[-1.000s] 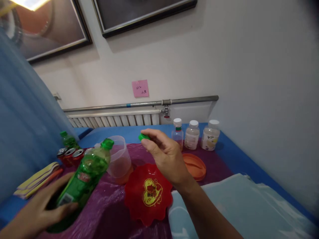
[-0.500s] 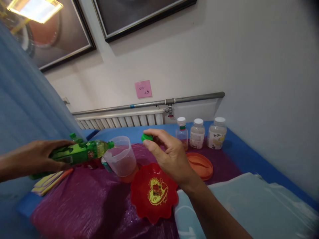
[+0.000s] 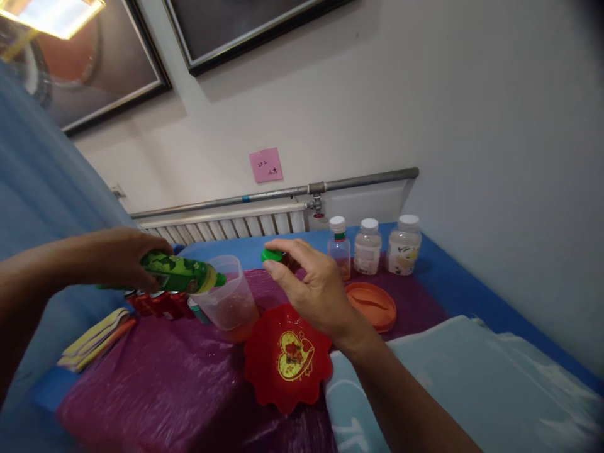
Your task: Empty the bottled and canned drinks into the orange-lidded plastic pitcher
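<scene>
Left hand fingers wrapped bottle above table, near left edge; axis near-horizontal, neck pointed right, slightly down, over tub. Right hand pinched cap. Bottle partly hid cans.

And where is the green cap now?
The green cap is just left of the head view's centre, pinched by the right hand, right of the clear container.

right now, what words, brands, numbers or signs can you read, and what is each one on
"252", handwritten: pink note, upper line.
Pink note, lower line: too small to read.
Green bottle, label: too blurred to read.
White-lidded jars, labels: too small to read.
Cans: too blurred to read.
Pale blue cloth: white marks, too unclear to read.
</scene>
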